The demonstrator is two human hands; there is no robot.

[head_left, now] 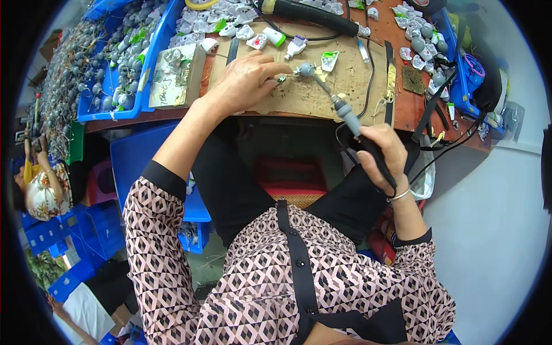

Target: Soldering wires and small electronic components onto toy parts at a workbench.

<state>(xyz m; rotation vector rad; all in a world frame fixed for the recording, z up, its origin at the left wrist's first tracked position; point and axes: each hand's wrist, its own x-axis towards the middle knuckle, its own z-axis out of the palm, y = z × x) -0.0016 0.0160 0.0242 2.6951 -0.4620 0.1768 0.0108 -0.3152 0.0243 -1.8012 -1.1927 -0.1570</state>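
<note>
My right hand (382, 152) grips a soldering iron (348, 115) by its dark handle. The iron slants up and to the left over a worn cardboard mat (345, 91). Its tip reaches close to a small grey ball-shaped part (306, 69); whether they touch I cannot tell. My left hand (244, 80) is closed in a pinch at the left of the ball, on a small green piece (281, 79) that shows at the fingertips. A white-and-green plastic shell (329, 61) lies just beyond the ball.
White shells (198, 23) are heaped at the back. A blue bin (141, 80) of grey balls stands left, beside a cardboard box (175, 77). A thick black tube (310, 16) and cables cross the mat. Another blue bin (460, 86) is right. Other people (49, 192) sit far left.
</note>
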